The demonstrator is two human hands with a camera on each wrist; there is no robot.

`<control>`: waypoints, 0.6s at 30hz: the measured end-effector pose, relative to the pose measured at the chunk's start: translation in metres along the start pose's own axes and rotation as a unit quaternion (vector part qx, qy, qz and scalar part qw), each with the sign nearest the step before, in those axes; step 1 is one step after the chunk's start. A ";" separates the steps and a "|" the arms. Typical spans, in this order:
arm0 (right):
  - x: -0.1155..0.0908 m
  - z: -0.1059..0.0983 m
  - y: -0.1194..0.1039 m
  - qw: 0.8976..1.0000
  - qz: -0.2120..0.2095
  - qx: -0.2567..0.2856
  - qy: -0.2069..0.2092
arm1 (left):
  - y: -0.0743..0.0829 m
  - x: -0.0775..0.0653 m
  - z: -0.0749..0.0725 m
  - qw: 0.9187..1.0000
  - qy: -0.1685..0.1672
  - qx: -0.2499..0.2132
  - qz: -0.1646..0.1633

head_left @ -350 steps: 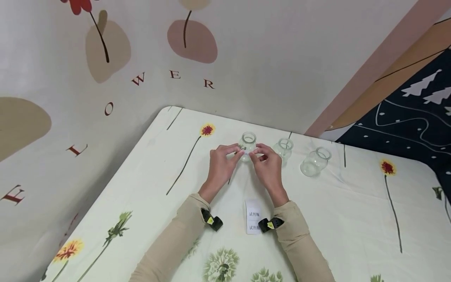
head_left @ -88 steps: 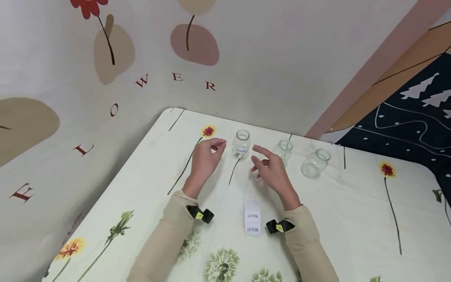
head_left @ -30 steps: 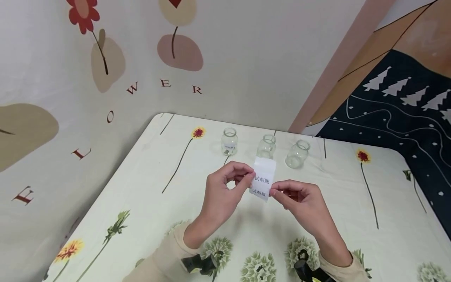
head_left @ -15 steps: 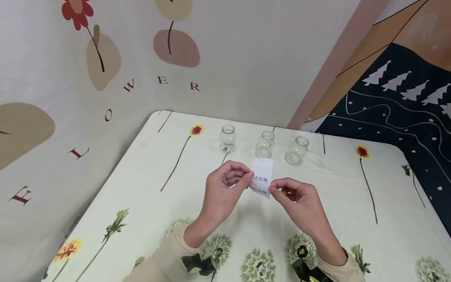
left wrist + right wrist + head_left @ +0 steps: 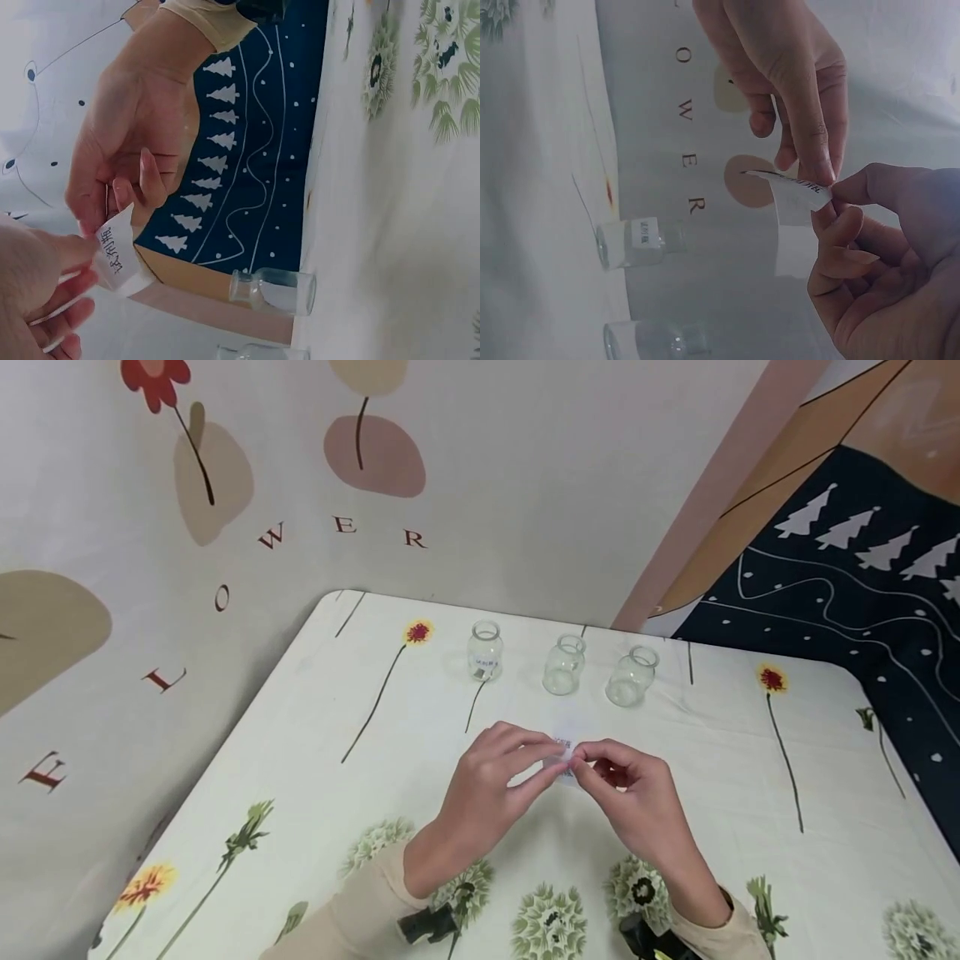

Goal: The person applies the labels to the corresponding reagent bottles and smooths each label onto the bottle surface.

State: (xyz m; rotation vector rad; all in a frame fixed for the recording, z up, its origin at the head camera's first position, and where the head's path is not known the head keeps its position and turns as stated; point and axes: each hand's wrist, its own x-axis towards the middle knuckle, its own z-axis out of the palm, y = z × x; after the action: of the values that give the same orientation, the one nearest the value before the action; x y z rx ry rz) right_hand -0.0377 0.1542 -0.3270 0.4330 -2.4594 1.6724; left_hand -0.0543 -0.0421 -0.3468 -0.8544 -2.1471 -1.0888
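Above the table, both hands hold a small white label sheet [image 5: 120, 259] with printed black characters. My left hand [image 5: 486, 785] pinches it with thumb and fingertips at its edge. My right hand [image 5: 632, 787] pinches the same edge close by, thumb against index finger, the other fingers curled in. The two sets of fingertips nearly meet there. In the right wrist view the label sheet [image 5: 795, 214] bends, with one printed part lifting away from the plain white strip. In the head view the fingers hide much of it.
Behind the hands stand a glass jar [image 5: 485, 652] with a label on its front, an unlabelled glass jar [image 5: 564, 667] and another unlabelled one [image 5: 632, 677]. All three are lidless. A flower-print cloth [image 5: 420, 718] covers the table, which meets a patterned wall hanging [image 5: 525, 527].
Earlier, the hands put a label on the left jar and parted; then they lifted the label sheet off the table. Since half a second ago, the left fingers have moved right to the right fingertips.
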 end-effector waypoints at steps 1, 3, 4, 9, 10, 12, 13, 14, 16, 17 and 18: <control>0.000 0.000 0.001 1.000 -0.007 0.000 -0.002 | -0.001 0.000 0.000 1.000 0.001 -0.001 0.010; 0.000 0.000 0.002 1.000 -0.022 0.003 -0.004 | -0.001 0.001 0.000 1.000 0.004 -0.001 0.024; 0.000 0.000 0.002 1.000 -0.028 0.004 -0.005 | -0.002 0.001 0.000 1.000 0.005 0.000 0.027; 0.000 0.002 0.003 0.999 -0.031 0.022 -0.004 | -0.002 0.001 0.000 1.000 -0.002 0.011 0.017; 0.000 0.003 0.003 0.999 -0.024 0.026 -0.005 | -0.002 0.001 0.000 1.000 -0.004 0.015 0.014; -0.001 0.003 0.004 0.999 -0.001 0.036 -0.007 | -0.002 0.000 0.000 1.000 -0.004 0.021 0.003; -0.002 0.003 0.004 0.999 0.014 0.039 -0.007 | -0.003 0.000 0.000 1.000 -0.003 0.023 -0.004; -0.002 0.003 0.005 0.999 0.031 0.040 -0.007 | -0.004 0.000 0.000 1.000 -0.001 0.023 -0.011; -0.004 0.002 0.006 0.997 0.066 0.039 -0.003 | -0.006 -0.001 0.000 0.999 0.004 0.023 -0.029; -0.004 0.002 0.007 0.996 0.084 0.037 -0.002 | -0.008 -0.002 0.000 0.999 0.008 0.024 -0.036; -0.005 0.001 0.008 0.994 0.102 0.037 -0.002 | -0.010 -0.002 0.000 0.999 0.010 0.025 -0.044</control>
State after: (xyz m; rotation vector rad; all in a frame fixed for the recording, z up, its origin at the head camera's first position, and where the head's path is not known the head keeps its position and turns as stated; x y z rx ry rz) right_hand -0.0352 0.1568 -0.3360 0.1978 -2.5259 1.8438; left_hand -0.0607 -0.0476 -0.3529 -0.7290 -2.2043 -1.0765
